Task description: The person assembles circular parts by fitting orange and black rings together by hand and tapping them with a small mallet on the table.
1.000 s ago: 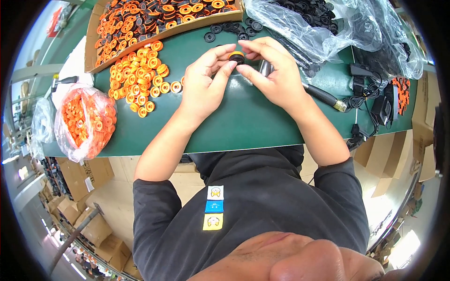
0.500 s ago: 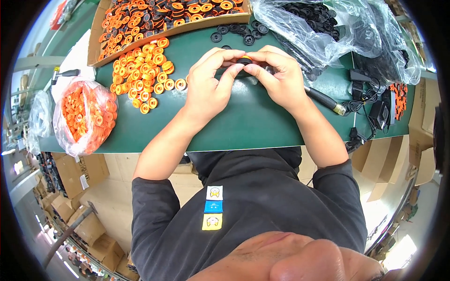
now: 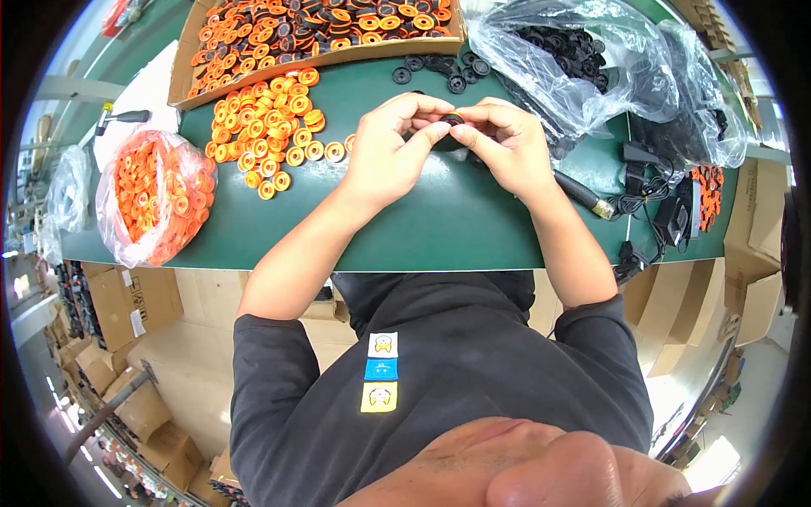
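Note:
Between the fingertips of both hands is a small round wheel [image 3: 454, 119], black with a thin orange edge along its top. My left hand [image 3: 390, 154] pinches it from one side, thumb and fingers closed. My right hand [image 3: 510, 149] grips the other side in the same way, its thumb close to the left thumb. Fingers cover most of the wheel. Left of my hands lies a heap of loose orange wheels [image 3: 269, 127], a few of them trailing toward my left wrist. Several black discs [image 3: 457, 84] are scattered just beyond my fingers.
A cardboard box [image 3: 338, 61] of orange-and-black wheels stands at the back. A bag of orange parts [image 3: 156, 198] sits at left near a hammer [image 3: 127, 117]. At right are a clear bag of black discs [image 3: 566, 59], a black-handled tool [image 3: 583, 194] and a power adapter [image 3: 673, 218].
The wheel has tilted in my fingers, with less orange showing. Both hands keep hold of it. The whole view has shifted slightly.

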Tool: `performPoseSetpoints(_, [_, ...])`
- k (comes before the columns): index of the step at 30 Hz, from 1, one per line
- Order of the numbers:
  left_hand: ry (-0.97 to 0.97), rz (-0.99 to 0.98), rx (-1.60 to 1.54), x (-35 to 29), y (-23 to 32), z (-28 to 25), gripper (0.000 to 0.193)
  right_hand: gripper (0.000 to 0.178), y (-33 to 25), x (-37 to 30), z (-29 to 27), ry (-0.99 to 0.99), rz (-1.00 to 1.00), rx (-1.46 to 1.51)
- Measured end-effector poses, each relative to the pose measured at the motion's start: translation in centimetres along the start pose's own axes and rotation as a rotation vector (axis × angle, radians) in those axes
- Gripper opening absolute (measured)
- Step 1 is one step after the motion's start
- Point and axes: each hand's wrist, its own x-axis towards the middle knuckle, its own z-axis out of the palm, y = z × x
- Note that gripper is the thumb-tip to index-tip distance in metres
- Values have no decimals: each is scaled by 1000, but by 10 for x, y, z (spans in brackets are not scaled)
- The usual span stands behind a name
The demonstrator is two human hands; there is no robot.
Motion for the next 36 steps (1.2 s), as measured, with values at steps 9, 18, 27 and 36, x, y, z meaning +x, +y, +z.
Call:
performPoseSetpoints(9, [-327,200,638,-1,-10,-5,14,22,0,-13,-58,173,-24,-345])
performPoseSetpoints(18, [-255,244,740,-1,-16,-6,15,20,7,-82,-63,-40,44,-1012])
performPoseSetpoints(27, [-165,172,767,8,-17,-17,14,13,-60,-76,-49,-220,289,-813])
performPoseSetpoints(36, [-169,142,792,7,-14,-17,15,21,-58,-86,-24,-187,65,-905])
